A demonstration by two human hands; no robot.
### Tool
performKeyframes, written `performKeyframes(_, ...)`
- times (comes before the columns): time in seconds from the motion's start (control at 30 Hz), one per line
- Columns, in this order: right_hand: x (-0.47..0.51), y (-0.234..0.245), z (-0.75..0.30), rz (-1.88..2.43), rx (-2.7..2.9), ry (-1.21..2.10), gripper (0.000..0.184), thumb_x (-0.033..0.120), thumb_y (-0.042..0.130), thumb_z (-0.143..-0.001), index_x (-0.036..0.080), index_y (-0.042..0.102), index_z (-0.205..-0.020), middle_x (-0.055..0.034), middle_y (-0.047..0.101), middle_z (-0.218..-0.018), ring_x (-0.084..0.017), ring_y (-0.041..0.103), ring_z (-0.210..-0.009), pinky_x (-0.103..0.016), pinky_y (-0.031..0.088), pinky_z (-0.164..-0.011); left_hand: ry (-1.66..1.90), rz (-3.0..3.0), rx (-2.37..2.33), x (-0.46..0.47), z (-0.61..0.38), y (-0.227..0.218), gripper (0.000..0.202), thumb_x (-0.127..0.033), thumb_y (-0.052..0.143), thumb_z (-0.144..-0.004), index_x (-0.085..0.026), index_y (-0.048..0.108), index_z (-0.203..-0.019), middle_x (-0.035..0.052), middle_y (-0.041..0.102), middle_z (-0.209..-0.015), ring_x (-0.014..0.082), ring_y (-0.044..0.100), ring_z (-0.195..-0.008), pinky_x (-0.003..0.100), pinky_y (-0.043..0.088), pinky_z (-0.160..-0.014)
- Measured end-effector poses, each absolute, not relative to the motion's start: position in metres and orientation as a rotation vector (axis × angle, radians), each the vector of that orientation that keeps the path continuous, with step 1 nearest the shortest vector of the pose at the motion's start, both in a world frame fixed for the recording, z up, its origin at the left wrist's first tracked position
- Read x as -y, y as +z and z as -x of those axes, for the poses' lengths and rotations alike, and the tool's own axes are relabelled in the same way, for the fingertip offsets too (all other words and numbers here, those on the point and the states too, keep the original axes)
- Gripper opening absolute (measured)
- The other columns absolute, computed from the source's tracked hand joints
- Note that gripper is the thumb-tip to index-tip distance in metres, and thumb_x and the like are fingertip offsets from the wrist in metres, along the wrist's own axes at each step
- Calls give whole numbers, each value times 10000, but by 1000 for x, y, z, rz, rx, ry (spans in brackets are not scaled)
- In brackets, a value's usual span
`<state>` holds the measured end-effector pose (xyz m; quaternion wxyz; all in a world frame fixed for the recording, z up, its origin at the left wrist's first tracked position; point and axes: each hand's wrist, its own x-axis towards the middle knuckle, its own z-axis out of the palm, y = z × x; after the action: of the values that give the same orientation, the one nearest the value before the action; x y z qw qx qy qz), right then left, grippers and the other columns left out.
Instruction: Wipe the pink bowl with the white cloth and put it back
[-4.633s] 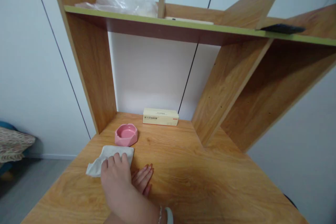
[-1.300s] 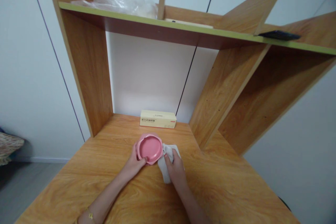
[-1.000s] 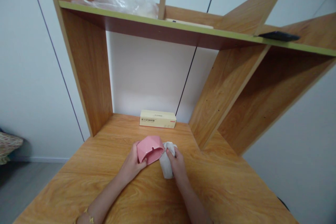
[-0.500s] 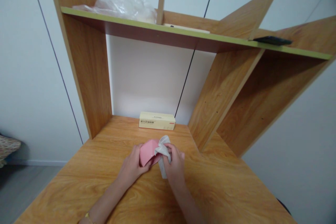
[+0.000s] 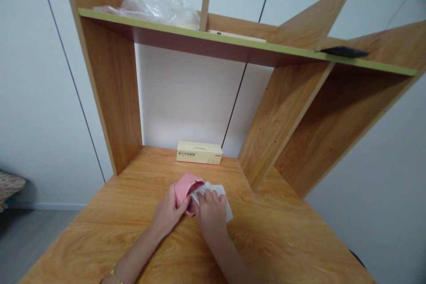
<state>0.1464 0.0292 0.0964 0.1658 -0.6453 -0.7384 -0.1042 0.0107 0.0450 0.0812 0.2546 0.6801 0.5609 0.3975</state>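
A glossy pink hollow container [image 5: 186, 183] is tilted over the desk, its opening facing right toward my right hand. My left hand [image 5: 169, 210] is closed around its left side, with the thumb along the near rim. In my right hand [image 5: 212, 213] is a thin white wipe [image 5: 227, 202], bunched under the fingers at the container's mouth. One end of the wipe spreads out to the right of the hand. The container's inner bottom is hidden by the wipe and the fingers, and its exact kind is unclear.
A cream cling-film box [image 5: 199, 152] stands at the back of the wooden desk [image 5: 276, 235]. Overhead runs a shelf [image 5: 233, 49] holding a clear plastic bag [image 5: 159, 11] and a dark flat object [image 5: 345, 51]. Upright wooden panels flank the desk.
The pink container has turned so its opening shows. My right hand has shifted slightly left and down to the opening, and the wipe now spreads to the right of the hand.
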Motion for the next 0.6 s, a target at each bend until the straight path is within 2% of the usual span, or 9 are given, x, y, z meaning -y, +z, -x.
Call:
performKeyframes(0.1, -29, 94, -148, 1927, 2093, -296, 202, 138, 447, -808, 199, 627, -874, -82, 640, -819, -220, 509, -791, -351, 242, -668, 987, -2030, -1536, -42, -17, 88, 575, -468, 492, -726, -144, 392, -1190, 119, 623, -999, 273, 599, -888, 383, 451, -763)
performKeyframes(0.2, -30, 89, -151, 1904, 2089, -131, 255, 71, 407, -790, 170, 639, -756, -99, 648, -785, -224, 531, -767, -350, 249, -669, 976, -2147, -1486, -42, -21, 88, 577, -418, 531, -709, -129, 401, -1192, 150, 588, -1082, 284, 568, -973, 388, 439, -816)
performKeyframes(0.37, -29, 79, -149, 1657, 2145, 52, 274, 56, 432, -749, 233, 627, -826, -1, 655, -917, -161, 551, -852, -283, 271, -670, 1050, -2161, -1433, -43, -20, 82, 553, -401, 503, -741, -132, 386, -1210, 159, 559, -1135, 279, 530, -1046, 410, 428, -856)
performKeyframes(0.43, -30, 79, -148, 1611, 2132, 57, 273, 46, 438, -738, 231, 628, -806, 5, 655, -898, -160, 549, -852, -285, 265, -672, 1066, -2143, -1420, -42, -19, 82, 557, -400, 506, -740, -123, 384, -1208, 167, 553, -1143, 279, 532, -1040, 408, 430, -851)
performKeyframes(0.6, -35, 87, -156, 1823, 2054, -145, 238, 80, 431, -789, 192, 630, -722, -71, 651, -821, -221, 529, -800, -339, 237, -659, 1081, -2053, -1382, -41, -20, 79, 525, -368, 547, -710, -129, 401, -1154, 136, 601, -1037, 250, 582, -916, 374, 454, -779)
